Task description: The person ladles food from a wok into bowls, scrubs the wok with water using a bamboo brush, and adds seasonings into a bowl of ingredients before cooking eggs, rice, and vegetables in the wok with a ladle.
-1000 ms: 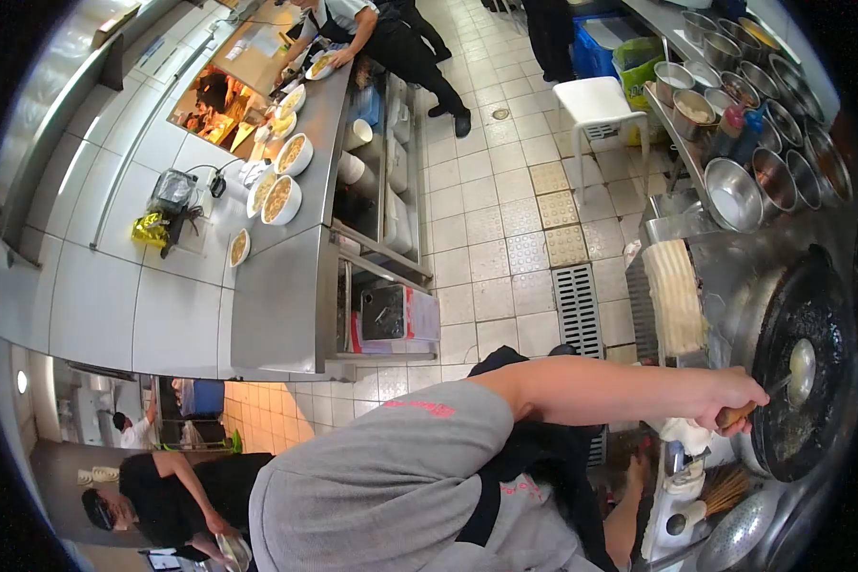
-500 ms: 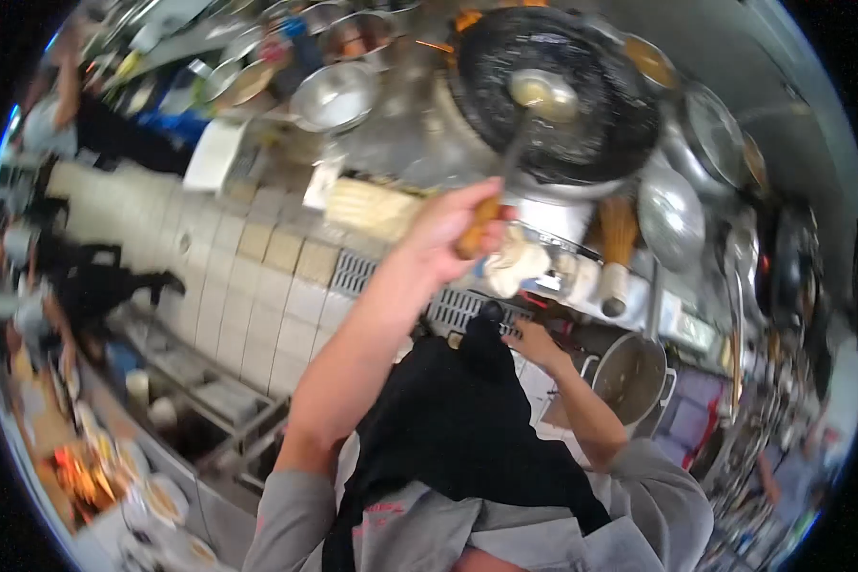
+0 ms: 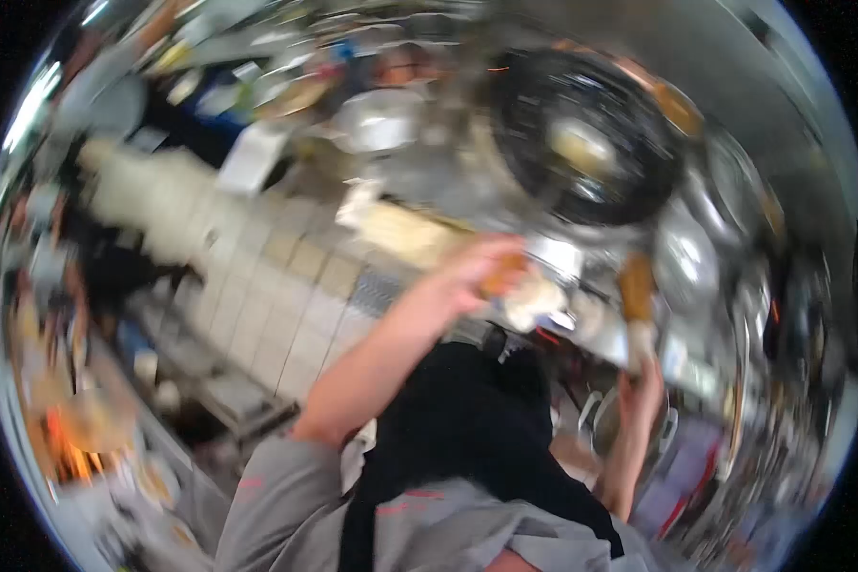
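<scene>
My left hand (image 3: 486, 274) is closed around the wooden handle (image 3: 505, 275) of a ladle. The ladle's bowl (image 3: 583, 147) sits over the inside of a large black wok (image 3: 639, 157), with something pale in it. My right hand (image 3: 643, 383) is at the lower end of a bamboo brush (image 3: 636, 288), its fingers closed on the handle, though motion blur softens them. A crumpled pale cloth (image 3: 532, 301) lies beside my left hand. To the right of the brush rests a perforated skimmer (image 3: 686, 257).
Metal bowls (image 3: 381, 119) stand left of the wok, and a folded pale cloth (image 3: 405, 232) lies on the stove edge. A pot (image 3: 605, 429) is partly behind my right forearm. A white stool (image 3: 254, 155) stands on the tiled floor (image 3: 286, 296). Other people are at far left.
The view has swung from the counter to the stove. My left hand still holds the ladle over the wok. My right hand has moved from beside the pot up to the brush handle.
</scene>
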